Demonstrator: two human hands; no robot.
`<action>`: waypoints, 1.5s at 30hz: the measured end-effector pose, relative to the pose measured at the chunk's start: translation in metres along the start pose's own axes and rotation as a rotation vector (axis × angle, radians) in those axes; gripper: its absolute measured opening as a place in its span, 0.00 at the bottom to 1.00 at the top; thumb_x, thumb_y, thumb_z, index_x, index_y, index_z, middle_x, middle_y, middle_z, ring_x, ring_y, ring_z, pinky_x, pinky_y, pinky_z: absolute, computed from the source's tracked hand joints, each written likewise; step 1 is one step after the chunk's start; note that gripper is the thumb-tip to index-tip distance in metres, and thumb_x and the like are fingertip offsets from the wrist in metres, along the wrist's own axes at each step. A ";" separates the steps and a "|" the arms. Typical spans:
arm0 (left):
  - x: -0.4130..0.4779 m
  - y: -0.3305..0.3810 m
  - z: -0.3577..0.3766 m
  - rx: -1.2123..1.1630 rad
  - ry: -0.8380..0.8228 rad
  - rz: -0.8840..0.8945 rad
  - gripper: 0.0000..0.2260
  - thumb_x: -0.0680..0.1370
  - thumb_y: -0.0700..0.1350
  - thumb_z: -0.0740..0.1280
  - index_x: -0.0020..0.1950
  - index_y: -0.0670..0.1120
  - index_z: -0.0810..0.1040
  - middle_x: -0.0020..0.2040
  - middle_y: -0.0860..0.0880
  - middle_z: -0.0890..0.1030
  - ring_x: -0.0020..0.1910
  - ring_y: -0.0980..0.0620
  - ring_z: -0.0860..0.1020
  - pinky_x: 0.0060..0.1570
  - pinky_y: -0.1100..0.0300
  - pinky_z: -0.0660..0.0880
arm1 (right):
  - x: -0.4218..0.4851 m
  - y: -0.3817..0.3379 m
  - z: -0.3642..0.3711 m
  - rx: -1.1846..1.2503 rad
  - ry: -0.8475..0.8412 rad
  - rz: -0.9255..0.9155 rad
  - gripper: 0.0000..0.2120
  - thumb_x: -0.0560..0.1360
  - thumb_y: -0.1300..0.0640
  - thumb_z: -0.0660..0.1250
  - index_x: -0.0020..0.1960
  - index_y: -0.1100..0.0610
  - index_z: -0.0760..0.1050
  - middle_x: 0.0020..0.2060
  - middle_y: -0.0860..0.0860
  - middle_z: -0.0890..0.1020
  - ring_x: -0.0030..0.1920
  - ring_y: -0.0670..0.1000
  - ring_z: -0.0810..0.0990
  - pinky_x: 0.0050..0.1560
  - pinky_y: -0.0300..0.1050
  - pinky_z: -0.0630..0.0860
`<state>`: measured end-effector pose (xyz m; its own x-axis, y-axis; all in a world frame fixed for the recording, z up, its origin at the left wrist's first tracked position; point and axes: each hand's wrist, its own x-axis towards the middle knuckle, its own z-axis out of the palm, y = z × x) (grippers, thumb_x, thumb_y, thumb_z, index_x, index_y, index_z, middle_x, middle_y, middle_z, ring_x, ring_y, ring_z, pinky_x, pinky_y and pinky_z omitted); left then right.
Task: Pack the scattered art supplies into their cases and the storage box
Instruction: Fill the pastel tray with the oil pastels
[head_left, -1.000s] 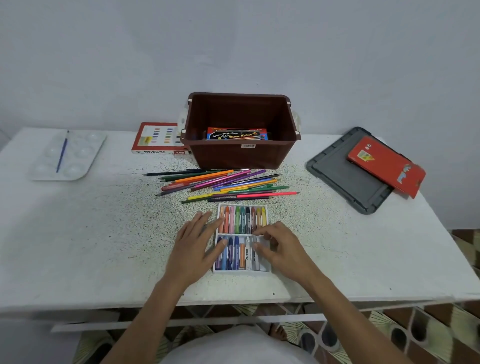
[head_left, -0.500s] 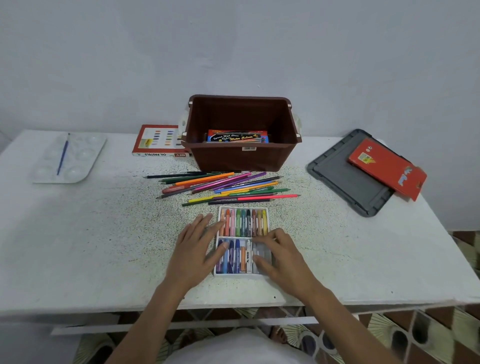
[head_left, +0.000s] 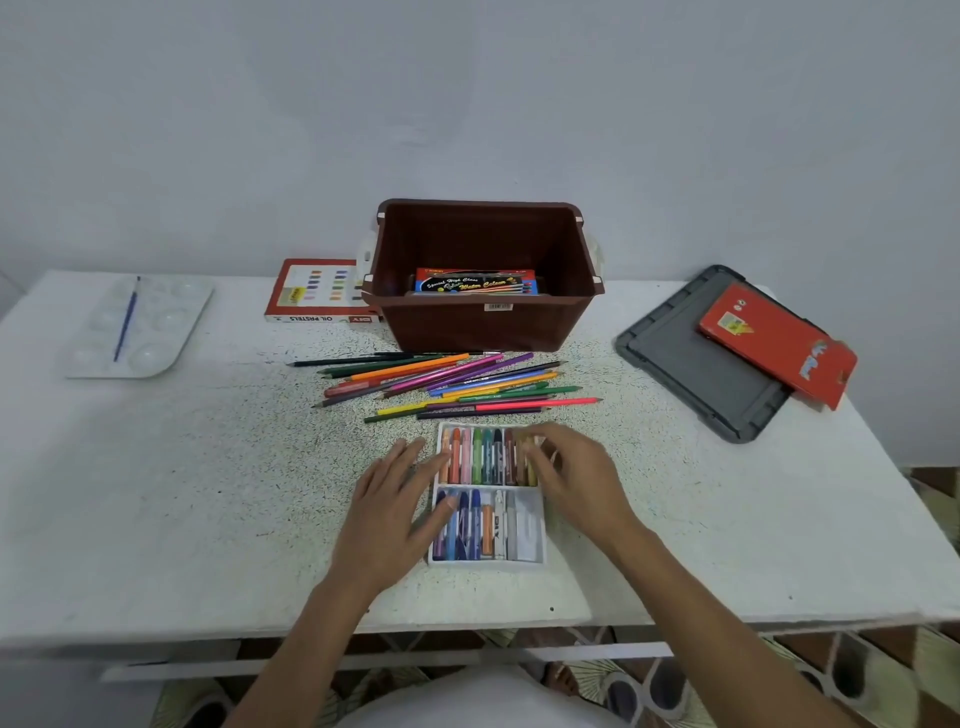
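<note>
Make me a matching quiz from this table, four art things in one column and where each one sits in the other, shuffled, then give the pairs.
Things: 1 paintbrush; 2 watercolour set; 3 red case; 4 coloured pencils.
Places: A on the grey lid; B in front of the brown storage box; C on the white palette; D inside the brown storage box.
Pairs: 1-C, 2-D, 3-A, 4-B.

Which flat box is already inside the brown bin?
The water colour box; the oil pastels box lies beside the bin, the red case on the grey lid.
</note>
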<state>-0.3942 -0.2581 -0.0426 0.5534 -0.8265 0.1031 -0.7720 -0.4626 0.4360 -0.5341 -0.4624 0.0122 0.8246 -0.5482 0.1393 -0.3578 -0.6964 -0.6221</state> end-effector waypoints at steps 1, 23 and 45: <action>0.000 0.000 0.000 0.000 0.005 0.001 0.26 0.80 0.67 0.49 0.77 0.61 0.58 0.79 0.56 0.55 0.78 0.58 0.46 0.75 0.53 0.45 | 0.011 0.001 -0.003 -0.032 0.018 0.018 0.13 0.81 0.51 0.63 0.63 0.53 0.78 0.49 0.47 0.83 0.39 0.42 0.76 0.42 0.38 0.72; 0.000 0.001 0.000 0.004 0.036 0.010 0.26 0.81 0.66 0.49 0.77 0.60 0.59 0.79 0.56 0.56 0.78 0.58 0.48 0.75 0.60 0.41 | 0.090 0.036 -0.007 -0.539 -0.137 -0.182 0.11 0.79 0.54 0.62 0.59 0.58 0.74 0.55 0.57 0.77 0.53 0.59 0.72 0.51 0.52 0.69; -0.001 0.001 0.000 0.016 0.025 0.001 0.26 0.80 0.67 0.48 0.77 0.60 0.59 0.79 0.56 0.56 0.78 0.59 0.46 0.75 0.58 0.42 | 0.057 0.006 -0.032 0.343 0.058 0.163 0.05 0.76 0.60 0.71 0.51 0.54 0.81 0.43 0.51 0.82 0.41 0.49 0.79 0.41 0.37 0.76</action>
<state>-0.3957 -0.2577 -0.0422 0.5604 -0.8186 0.1259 -0.7772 -0.4673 0.4214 -0.5036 -0.5125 0.0412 0.7396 -0.6709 0.0543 -0.3070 -0.4081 -0.8598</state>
